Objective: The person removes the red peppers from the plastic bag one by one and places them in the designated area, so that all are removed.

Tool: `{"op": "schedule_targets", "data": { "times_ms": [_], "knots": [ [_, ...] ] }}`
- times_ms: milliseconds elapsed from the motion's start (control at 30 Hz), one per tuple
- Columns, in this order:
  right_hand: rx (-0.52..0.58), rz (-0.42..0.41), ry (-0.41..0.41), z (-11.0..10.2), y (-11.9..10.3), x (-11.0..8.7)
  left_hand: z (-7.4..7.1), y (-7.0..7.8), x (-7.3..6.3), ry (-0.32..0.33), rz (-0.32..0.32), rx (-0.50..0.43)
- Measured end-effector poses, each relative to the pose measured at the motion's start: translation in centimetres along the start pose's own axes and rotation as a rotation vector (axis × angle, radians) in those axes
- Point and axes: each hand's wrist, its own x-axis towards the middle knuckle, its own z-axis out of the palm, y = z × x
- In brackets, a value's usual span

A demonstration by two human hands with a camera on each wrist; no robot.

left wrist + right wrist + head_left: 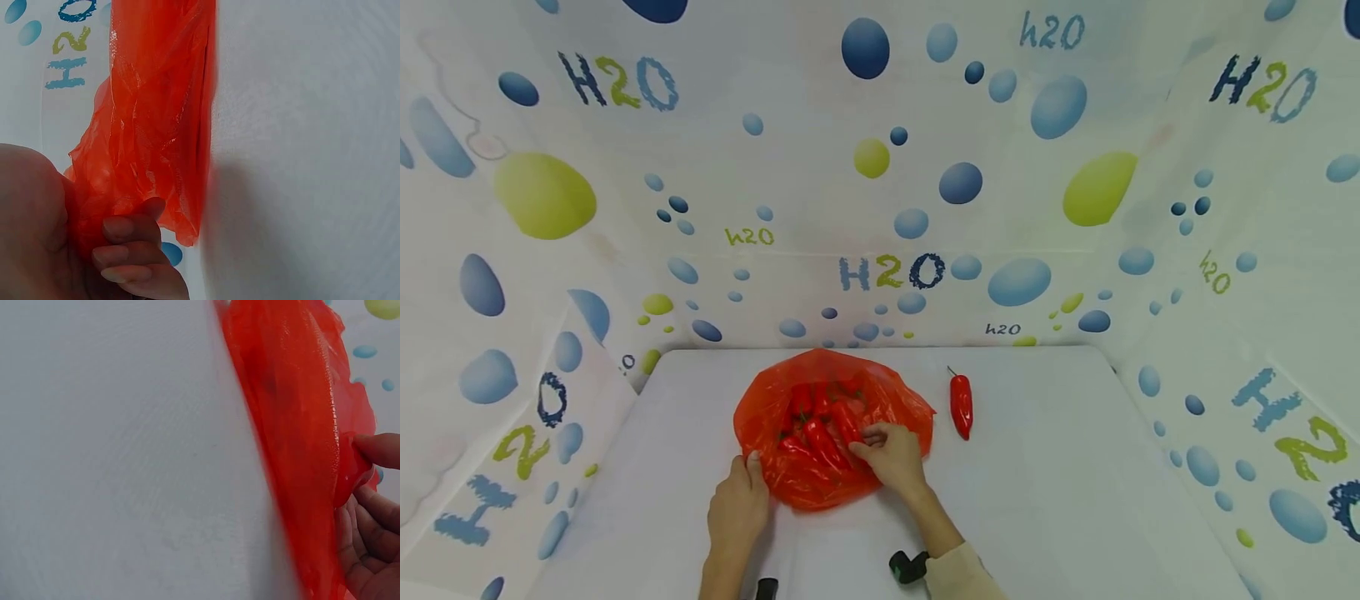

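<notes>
A thin red plastic bag (756, 400) lies with its mouth spread wide, and several red chili peppers (823, 442) with green stems show inside. At the bag's left side, my left hand (737, 504) grips the plastic, its fingers (128, 253) curled over a bunched fold in the left wrist view. My right hand (891, 454) reaches over the near right rim. Between its thumb and fingers it pinches a glossy red pepper (351, 472), seen just past the bag's edge in the right wrist view. The lower peppers are hidden by the plastic and the others on top.
One red chili pepper (960, 407) lies alone on the white table (1045, 475), right of the bag, stem pointing away. A dark wrist device (908, 567) sits by the right sleeve. A white curtain (820, 167) with blue and green spots hangs behind and at both sides.
</notes>
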Motion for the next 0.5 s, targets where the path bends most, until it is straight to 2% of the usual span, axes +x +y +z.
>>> {"op": "schedule_targets", "data": {
  "times_ms": [233,500],
  "knots": [
    [-0.002,-0.008,-0.007,-1.0,-0.9,-0.4,-0.3,0.4,-0.2,-0.021,-0.030,0.007],
    [-0.030,-0.005,0.006,-1.8,-0.9,-0.8,-0.3,0.5,-0.1,-0.032,-0.024,0.007]
  ]
}}
